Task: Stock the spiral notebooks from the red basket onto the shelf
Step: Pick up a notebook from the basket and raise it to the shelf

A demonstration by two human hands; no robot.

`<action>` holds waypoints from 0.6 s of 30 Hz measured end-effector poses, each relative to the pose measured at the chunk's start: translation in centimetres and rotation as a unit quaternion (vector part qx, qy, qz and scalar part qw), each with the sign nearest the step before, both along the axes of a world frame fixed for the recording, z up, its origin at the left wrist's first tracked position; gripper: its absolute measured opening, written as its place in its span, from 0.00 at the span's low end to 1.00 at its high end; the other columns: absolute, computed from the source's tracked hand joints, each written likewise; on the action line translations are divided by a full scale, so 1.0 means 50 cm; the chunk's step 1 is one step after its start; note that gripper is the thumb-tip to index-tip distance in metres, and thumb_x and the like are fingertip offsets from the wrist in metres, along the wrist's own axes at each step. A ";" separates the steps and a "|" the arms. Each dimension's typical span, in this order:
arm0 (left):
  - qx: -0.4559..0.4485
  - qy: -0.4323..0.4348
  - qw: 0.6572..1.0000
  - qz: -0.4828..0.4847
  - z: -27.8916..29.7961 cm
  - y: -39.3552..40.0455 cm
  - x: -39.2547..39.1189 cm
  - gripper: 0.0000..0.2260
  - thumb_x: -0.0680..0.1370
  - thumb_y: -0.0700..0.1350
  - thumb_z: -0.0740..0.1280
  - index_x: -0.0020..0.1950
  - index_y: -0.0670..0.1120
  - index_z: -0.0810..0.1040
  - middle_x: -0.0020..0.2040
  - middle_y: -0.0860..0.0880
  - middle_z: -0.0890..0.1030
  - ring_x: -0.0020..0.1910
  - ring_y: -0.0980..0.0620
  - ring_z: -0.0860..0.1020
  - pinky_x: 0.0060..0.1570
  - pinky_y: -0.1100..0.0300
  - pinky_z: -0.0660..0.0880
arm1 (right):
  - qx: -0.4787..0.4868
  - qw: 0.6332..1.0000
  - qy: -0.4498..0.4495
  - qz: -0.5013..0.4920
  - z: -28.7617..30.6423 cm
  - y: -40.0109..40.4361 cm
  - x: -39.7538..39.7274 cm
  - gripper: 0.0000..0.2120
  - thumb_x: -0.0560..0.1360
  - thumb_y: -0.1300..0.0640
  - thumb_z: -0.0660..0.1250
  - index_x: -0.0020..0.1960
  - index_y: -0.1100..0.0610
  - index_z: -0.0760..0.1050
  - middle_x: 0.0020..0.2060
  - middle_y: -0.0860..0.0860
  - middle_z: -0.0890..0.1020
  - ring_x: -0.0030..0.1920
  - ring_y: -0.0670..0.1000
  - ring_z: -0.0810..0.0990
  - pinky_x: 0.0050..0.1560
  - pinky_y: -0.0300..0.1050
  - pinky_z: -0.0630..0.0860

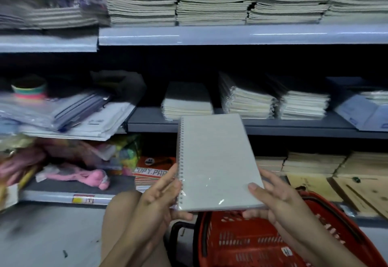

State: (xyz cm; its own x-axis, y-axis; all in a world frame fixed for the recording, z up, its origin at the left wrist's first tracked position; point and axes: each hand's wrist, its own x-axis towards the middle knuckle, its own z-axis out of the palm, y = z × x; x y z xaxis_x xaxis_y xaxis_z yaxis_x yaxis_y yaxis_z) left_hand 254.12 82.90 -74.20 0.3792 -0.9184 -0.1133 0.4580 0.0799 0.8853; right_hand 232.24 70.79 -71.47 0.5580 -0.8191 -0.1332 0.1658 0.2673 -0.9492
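I hold a grey spiral notebook [214, 161] in clear wrap, flat side up, in front of the middle shelf [247, 127]. My left hand [161, 195] grips its spiral edge near the lower left corner. My right hand [275, 199] grips the lower right corner, thumb on the cover and fingers underneath. The red basket [262, 243] sits on the floor right below the notebook; I see no notebooks inside it. Stacks of wrapped spiral notebooks [247, 105] lie on the middle shelf behind the held one.
The top shelf [241, 35] carries tall piles of exercise books. Plastic folders [63, 115] lie on the left shelf. Pink toys [84, 176] and copy paper packs [151, 174] fill the lower left; brown envelopes [315, 163] sit at lower right. My knee [123, 210] is beside the basket.
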 end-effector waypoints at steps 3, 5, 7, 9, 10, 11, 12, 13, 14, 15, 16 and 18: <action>0.000 0.004 1.000 0.024 0.000 -0.010 0.026 0.22 0.78 0.37 0.64 0.72 0.49 0.74 0.63 0.46 0.83 0.44 0.48 0.84 0.29 0.56 0.81 | 0.018 1.000 -0.009 0.005 -0.007 -0.019 0.034 0.18 0.77 0.66 0.66 0.66 0.56 0.75 0.53 0.57 0.87 0.46 0.59 0.87 0.31 0.47 0.82; 0.002 -0.008 0.999 0.038 0.007 -0.032 0.048 0.21 0.78 0.37 0.65 0.71 0.49 0.74 0.63 0.49 0.83 0.50 0.50 0.85 0.30 0.55 0.81 | 0.014 1.000 -0.014 0.004 -0.002 -0.038 0.059 0.18 0.77 0.66 0.65 0.66 0.57 0.76 0.54 0.55 0.87 0.48 0.59 0.86 0.32 0.47 0.83; 0.001 -0.017 0.999 0.051 0.015 -0.064 0.075 0.21 0.79 0.37 0.65 0.71 0.49 0.74 0.62 0.50 0.83 0.53 0.51 0.85 0.31 0.55 0.82 | 0.002 1.000 -0.016 0.004 0.007 -0.067 0.089 0.16 0.78 0.65 0.64 0.65 0.55 0.77 0.54 0.54 0.86 0.50 0.58 0.86 0.34 0.46 0.83; 0.000 -0.018 0.998 0.068 0.026 -0.100 0.103 0.20 0.79 0.38 0.65 0.71 0.50 0.73 0.61 0.50 0.84 0.52 0.50 0.85 0.31 0.55 0.82 | 0.004 1.000 -0.015 0.004 0.017 -0.104 0.121 0.15 0.80 0.64 0.64 0.64 0.54 0.77 0.54 0.54 0.86 0.50 0.57 0.86 0.35 0.45 0.83; -0.001 -0.021 0.997 0.074 0.034 -0.120 0.116 0.20 0.79 0.38 0.65 0.71 0.50 0.73 0.61 0.49 0.84 0.52 0.49 0.85 0.31 0.56 0.82 | 0.009 1.000 -0.013 0.007 0.022 -0.124 0.139 0.15 0.80 0.64 0.64 0.65 0.54 0.77 0.54 0.54 0.86 0.51 0.57 0.86 0.36 0.45 0.83; 0.000 -0.024 0.996 0.080 0.042 -0.139 0.130 0.19 0.80 0.39 0.65 0.70 0.49 0.74 0.61 0.48 0.84 0.51 0.48 0.85 0.31 0.57 0.81 | 0.015 1.000 -0.013 0.010 0.026 -0.146 0.157 0.15 0.80 0.63 0.64 0.65 0.54 0.76 0.55 0.55 0.86 0.52 0.57 0.86 0.37 0.45 0.84; -0.001 -0.022 0.996 0.085 0.050 -0.158 0.144 0.18 0.80 0.38 0.65 0.70 0.48 0.74 0.60 0.47 0.84 0.48 0.48 0.85 0.31 0.58 0.81 | 0.023 1.000 -0.015 0.010 0.030 -0.166 0.176 0.15 0.80 0.63 0.64 0.66 0.55 0.76 0.55 0.55 0.86 0.52 0.57 0.86 0.38 0.44 0.84; 0.000 -0.018 0.996 0.091 0.058 -0.177 0.160 0.17 0.80 0.38 0.65 0.70 0.47 0.75 0.59 0.46 0.85 0.44 0.49 0.85 0.30 0.60 0.81 | 0.034 0.999 -0.018 0.009 0.032 -0.187 0.194 0.15 0.80 0.63 0.64 0.66 0.57 0.77 0.55 0.55 0.86 0.52 0.57 0.86 0.38 0.44 0.84; 0.002 -0.014 0.995 0.097 0.065 -0.195 0.174 0.17 0.81 0.38 0.65 0.70 0.47 0.75 0.58 0.45 0.85 0.41 0.50 0.85 0.29 0.60 0.80 | 0.047 0.999 -0.021 0.009 0.035 -0.205 0.212 0.14 0.80 0.64 0.65 0.65 0.58 0.77 0.55 0.56 0.86 0.52 0.56 0.86 0.39 0.44 0.84; 0.007 -0.016 0.994 0.107 0.072 -0.212 0.189 0.17 0.81 0.39 0.65 0.70 0.46 0.75 0.57 0.44 0.85 0.40 0.51 0.84 0.29 0.61 0.80 | 0.060 0.998 -0.021 0.008 0.037 -0.222 0.231 0.13 0.80 0.64 0.65 0.64 0.58 0.77 0.55 0.55 0.86 0.52 0.56 0.86 0.40 0.44 0.84; 0.013 -0.019 0.993 0.117 0.078 -0.227 0.203 0.16 0.81 0.39 0.65 0.69 0.46 0.75 0.56 0.45 0.86 0.39 0.52 0.84 0.29 0.62 0.79 | 0.072 0.997 -0.018 0.009 0.038 -0.237 0.248 0.13 0.80 0.64 0.65 0.64 0.59 0.78 0.55 0.55 0.86 0.53 0.55 0.85 0.40 0.43 0.83; 0.025 -0.021 0.989 0.143 0.084 -0.253 0.222 0.15 0.81 0.39 0.66 0.68 0.45 0.77 0.54 0.44 0.86 0.38 0.53 0.83 0.28 0.63 0.76 | 0.098 0.995 -0.008 0.009 0.034 -0.265 0.282 0.13 0.80 0.65 0.65 0.64 0.61 0.78 0.56 0.56 0.86 0.54 0.55 0.85 0.38 0.42 0.83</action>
